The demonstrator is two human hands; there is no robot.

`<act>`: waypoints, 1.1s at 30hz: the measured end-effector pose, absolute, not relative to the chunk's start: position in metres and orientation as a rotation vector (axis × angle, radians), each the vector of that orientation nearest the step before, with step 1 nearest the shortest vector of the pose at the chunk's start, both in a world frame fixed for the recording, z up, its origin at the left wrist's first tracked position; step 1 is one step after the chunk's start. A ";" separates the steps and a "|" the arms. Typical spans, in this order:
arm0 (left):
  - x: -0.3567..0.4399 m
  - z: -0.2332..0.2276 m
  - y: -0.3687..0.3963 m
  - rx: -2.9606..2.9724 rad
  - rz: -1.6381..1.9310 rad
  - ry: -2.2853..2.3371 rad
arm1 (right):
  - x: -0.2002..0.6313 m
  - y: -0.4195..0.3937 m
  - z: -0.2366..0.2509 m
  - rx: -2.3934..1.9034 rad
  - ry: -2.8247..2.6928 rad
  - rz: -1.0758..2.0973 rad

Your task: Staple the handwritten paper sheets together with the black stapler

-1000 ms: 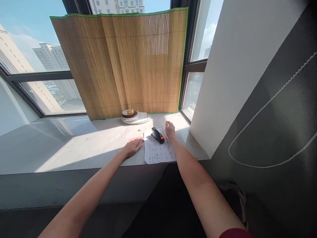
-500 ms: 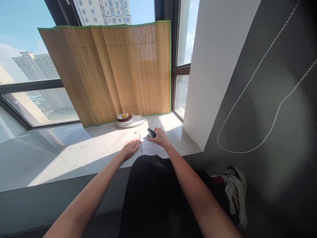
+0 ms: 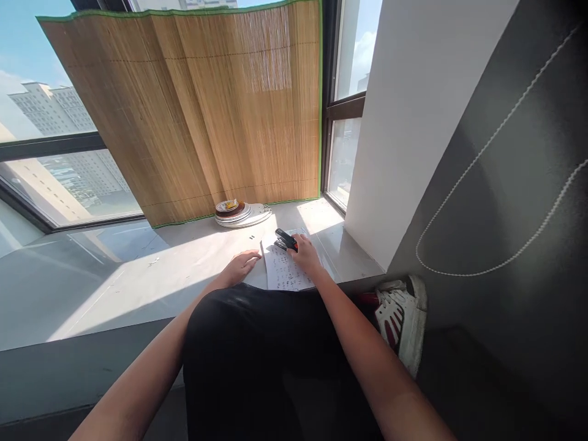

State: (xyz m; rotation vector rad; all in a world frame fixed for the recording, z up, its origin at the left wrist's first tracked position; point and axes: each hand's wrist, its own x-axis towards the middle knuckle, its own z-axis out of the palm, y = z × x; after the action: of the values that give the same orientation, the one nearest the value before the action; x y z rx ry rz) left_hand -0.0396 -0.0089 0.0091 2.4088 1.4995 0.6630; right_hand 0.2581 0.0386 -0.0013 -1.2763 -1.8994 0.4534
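My right hand (image 3: 306, 254) is closed around the rear of a black stapler (image 3: 283, 237), whose front end points up and left with its jaws apart. The stapler lies over the upper part of white paper sheets (image 3: 281, 274) covered in handwriting. Just left of the paper, my left hand (image 3: 241, 267) rests with its fingers stretched toward the sheet's edge, holding nothing. Whether its fingertips touch the paper is hard to tell.
Behind the paper, a stack of plates (image 3: 233, 212) stands on the white windowsill (image 3: 184, 263). A bamboo mat (image 3: 206, 122) leans against the window. Small dark bits (image 3: 251, 237) lie near the paper. A white wall (image 3: 413, 110) rises at the right, with a hanging beaded cord (image 3: 459, 275).
The view has tilted down. My right hand still holds the stapler over the paper, and more of the stapler and sheet show. My leg and shoe have shifted.
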 end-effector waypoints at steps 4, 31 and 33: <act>-0.037 0.011 -0.010 2.426 0.694 1.532 | 0.271 0.046 0.003 -1.252 -1.874 0.435; 0.029 0.065 0.056 1.483 1.226 1.367 | 0.317 0.089 -0.006 -0.868 -1.616 0.834; 0.040 0.052 0.056 1.324 1.207 1.367 | 0.317 0.090 -0.008 -0.870 -1.601 0.835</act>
State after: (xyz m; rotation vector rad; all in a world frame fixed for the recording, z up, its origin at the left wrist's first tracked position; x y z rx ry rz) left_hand 0.0404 0.0555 0.0519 1.3240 1.3665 1.2065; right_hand 0.3166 0.0898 -0.0080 -0.8703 -1.6014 0.8348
